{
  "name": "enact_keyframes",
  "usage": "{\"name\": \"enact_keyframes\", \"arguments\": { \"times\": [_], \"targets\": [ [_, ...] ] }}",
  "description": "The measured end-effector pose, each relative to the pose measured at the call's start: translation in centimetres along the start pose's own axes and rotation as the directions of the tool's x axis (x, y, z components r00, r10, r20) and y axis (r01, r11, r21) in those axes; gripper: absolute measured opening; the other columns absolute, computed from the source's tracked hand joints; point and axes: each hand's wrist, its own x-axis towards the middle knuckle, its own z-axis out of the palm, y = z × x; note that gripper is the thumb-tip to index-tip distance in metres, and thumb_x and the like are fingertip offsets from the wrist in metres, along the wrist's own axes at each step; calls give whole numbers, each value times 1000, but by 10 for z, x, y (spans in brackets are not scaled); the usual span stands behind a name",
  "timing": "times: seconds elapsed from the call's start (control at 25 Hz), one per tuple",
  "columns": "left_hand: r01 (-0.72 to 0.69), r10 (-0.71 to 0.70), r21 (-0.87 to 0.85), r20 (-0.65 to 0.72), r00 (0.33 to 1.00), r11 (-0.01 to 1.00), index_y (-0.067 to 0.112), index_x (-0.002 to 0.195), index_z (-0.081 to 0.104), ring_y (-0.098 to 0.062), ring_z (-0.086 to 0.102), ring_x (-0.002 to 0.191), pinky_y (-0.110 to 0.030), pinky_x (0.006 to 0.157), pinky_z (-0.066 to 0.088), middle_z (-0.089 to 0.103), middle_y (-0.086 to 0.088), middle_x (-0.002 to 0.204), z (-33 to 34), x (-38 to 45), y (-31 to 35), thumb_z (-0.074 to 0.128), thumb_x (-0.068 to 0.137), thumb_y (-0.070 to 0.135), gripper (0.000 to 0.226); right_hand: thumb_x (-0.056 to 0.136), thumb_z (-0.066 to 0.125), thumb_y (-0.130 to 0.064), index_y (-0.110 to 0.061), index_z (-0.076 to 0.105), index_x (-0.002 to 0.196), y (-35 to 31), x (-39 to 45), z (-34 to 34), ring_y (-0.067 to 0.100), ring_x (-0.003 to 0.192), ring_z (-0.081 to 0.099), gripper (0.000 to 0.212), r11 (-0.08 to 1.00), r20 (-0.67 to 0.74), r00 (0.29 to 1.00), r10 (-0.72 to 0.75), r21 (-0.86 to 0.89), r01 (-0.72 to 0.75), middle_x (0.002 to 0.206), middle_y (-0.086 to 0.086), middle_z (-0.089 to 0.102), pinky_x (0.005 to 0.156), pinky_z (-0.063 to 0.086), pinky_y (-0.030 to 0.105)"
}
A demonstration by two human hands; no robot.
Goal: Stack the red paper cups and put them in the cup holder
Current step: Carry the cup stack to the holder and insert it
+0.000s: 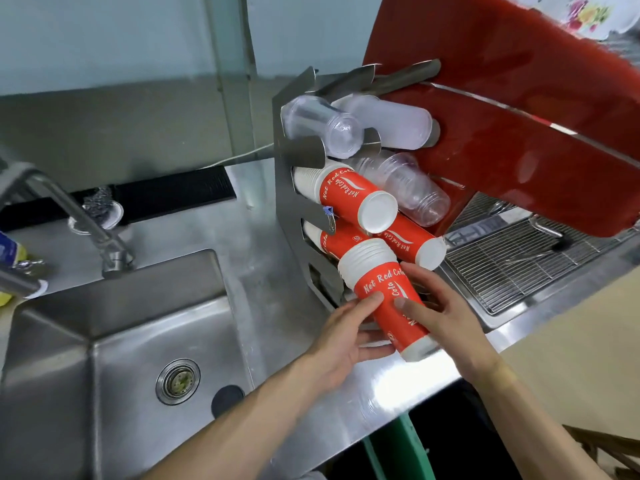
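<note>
Stainless steel runs everywhere: a brushed metal surface [263,216] spreads out beyond the fingers, and a deep sink [114,341] with a round drain [178,381] drops into it to their left. A chunky tap [79,216] leans over the sink's far rim, with a black ribbed mat [166,194] behind it against a pale wall. A glossy red machine [519,133] hangs above and to the right of the fingers, with a wire drip grid [512,258] beneath it.

Just beyond the fingertips stands the steel cup holder [291,174], its slots angled toward the camera. Clear plastic cups [325,128] fill the upper slots; a stack of red cups [349,199] reading "Net Red Cola" sits in a middle slot, with further red stacks [412,242] in the slots below.

Both hands hold the stack of red paper cups [388,299], tilted with its white rims toward the holder's lowest slot and its base toward the person. Its white script also reads "Net Red Cola". The left hand [341,341] cups it from the left, thumb pressed on the red wall; the right hand [446,317] wraps it from the right, fingers clamped on the stack.

A small blue clip [329,214] hangs on the holder's edge.
</note>
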Motion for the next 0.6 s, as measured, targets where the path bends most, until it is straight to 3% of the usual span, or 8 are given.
{"name": "enact_keyframes", "arguments": {
  "times": [0.16, 0.4, 0.6],
  "targets": [
    [31, -33, -69, -28, 999, 997, 15, 131, 56, -29, 75, 97, -40, 73, 62, 73, -17, 115, 12, -2, 6, 80, 75, 48, 69, 75, 78, -25, -36, 65, 121, -7, 17, 0, 4, 101, 67, 49, 998, 50, 999, -3, 59, 1, 110, -16, 71, 72, 55, 16],
    [2, -15, -119, -106, 994, 993, 14, 131, 57, -30, 76, 96, -40, 72, 63, 74, -16, 115, 21, 4, 16, 79, 71, 50, 73, 81, 75, -16, -36, 64, 123, -5, 26, -5, 12, 108, 66, 48, 995, 99, 995, -9, 99, 0, 117, -6, 70, 84, 56, 26],
    [-61, 28, -133, -237, 971, 989, 15, 122, 62, -26, 77, 89, -33, 64, 61, 77, -13, 106, 24, 7, 20, 70, 83, 52, 55, 79, 78, -9, -34, 55, 135, 1, 27, -18, 17, 113, 64, 66, 999, 274, 961, -25, 51, 12, 128, 3, 64, 94, 53, 34]
  ]
}}
